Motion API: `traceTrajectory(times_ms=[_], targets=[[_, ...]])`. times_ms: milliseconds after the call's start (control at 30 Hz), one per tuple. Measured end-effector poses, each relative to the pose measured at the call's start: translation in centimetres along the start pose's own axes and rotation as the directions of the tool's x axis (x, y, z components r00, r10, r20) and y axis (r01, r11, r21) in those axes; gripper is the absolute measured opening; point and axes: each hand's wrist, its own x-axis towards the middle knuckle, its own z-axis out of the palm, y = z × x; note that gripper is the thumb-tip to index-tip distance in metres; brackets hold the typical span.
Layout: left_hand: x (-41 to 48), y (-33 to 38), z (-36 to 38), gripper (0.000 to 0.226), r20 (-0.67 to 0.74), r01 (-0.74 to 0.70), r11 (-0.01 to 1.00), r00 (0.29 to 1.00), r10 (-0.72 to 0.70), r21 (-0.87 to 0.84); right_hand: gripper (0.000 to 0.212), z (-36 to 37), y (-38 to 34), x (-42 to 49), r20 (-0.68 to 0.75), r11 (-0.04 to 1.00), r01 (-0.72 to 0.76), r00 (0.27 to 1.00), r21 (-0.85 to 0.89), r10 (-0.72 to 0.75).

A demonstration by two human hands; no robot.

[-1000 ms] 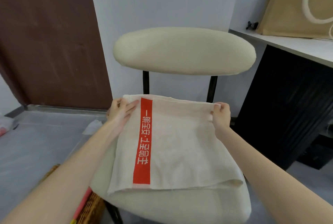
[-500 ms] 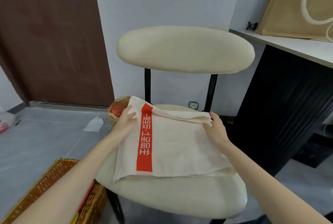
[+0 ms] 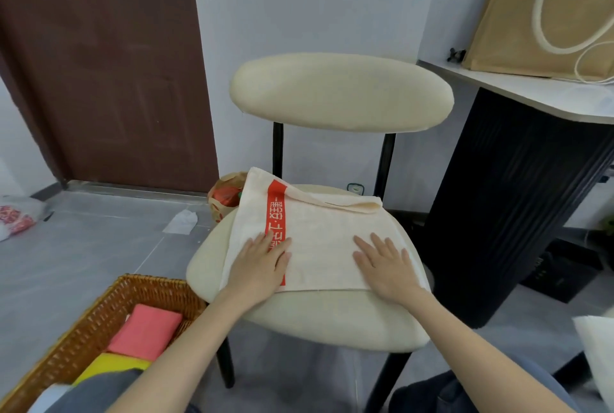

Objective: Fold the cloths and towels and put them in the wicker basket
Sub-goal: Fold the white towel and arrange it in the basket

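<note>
Towel (image 3: 319,229), cream and red-striped, lay folded on the padded chair (image 3: 332,319) beneath your outspread left hand (image 3: 257,266) and right hand (image 3: 385,266).

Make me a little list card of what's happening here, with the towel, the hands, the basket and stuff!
towel: white with a red stripe, folded over, lying on the chair seat
left hand: flat on the towel, fingers over the red stripe
right hand: flat on the towel's plain part
chair: cream cushion, black legs
wicker basket: on the floor, left of the chair
inside basket: folded pink cloth, yellow cloth next to it
step: towel not yet in the basket
</note>
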Motion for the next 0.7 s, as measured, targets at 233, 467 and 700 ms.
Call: traceTrajectory(times_ms=[233, 467, 700], targets=[[-2.2, -2.1, -2.0, 0.053, -0.05, 0.178, 0.948, 0.979, -0.198, -0.265, 0.048, -0.7, 1.8, -1.6, -0.128, 1.0, 0.015, 0.992, 0.001, -0.014], [-3.4, -3.5, -4.8, 0.048, 0.22, 0.465, 0.528, 0.859, -0.462, -0.711, 0.048, 0.2, -2.0, -3.6, -0.046, 0.943, 0.328, 0.945, 0.063, -0.325], [-3.5, -3.6, -4.5, 0.041, 0.302, 0.534, 0.596, 0.84, -0.45, -0.599, 0.055, 0.6, -4.0, -3.5, -0.033, 0.924, 0.381, 0.924, 0.004, -0.381]])
